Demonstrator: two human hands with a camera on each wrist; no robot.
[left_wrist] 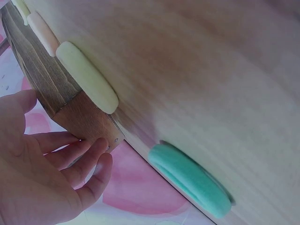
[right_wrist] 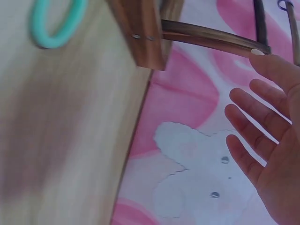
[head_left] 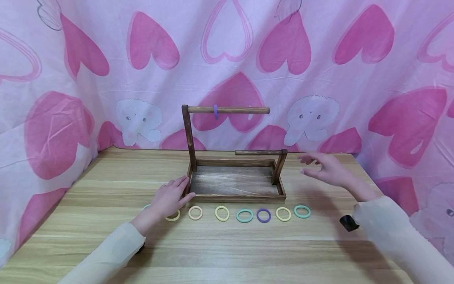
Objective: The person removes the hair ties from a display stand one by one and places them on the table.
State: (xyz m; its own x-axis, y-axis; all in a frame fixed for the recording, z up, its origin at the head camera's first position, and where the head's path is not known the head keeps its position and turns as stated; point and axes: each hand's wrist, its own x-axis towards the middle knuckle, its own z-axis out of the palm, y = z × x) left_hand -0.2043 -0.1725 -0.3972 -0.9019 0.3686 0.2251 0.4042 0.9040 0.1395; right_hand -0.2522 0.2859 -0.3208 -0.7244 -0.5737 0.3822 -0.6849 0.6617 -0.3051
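A dark wooden rack (head_left: pixel 234 196) with a shallow tray base carries two rods on posts. A purple ring (head_left: pixel 215 114) hangs on the upper rod (head_left: pixel 244 110); the lower rod (head_left: pixel 257 152) is bare. My left hand (head_left: pixel 169 198) rests at the tray's left front corner, fingers relaxed and holding nothing. Below its wrist lie a yellow ring (left_wrist: pixel 86 77) and a teal ring (left_wrist: pixel 190 180), partly hidden in the head view. My right hand (head_left: pixel 328 169) hovers right of the shorter post (head_left: pixel 279 167), fingers spread, with nothing in it.
Along the rack's front lie more rings in a row: peach (head_left: pixel 195 219), yellow (head_left: pixel 222 206), teal (head_left: pixel 244 221), purple (head_left: pixel 264 222), another yellow (head_left: pixel 283 221) and another teal (head_left: pixel 302 217). A pink heart-patterned cloth (head_left: pixel 227 86) hangs behind the wood-grain table (head_left: pixel 220 252).
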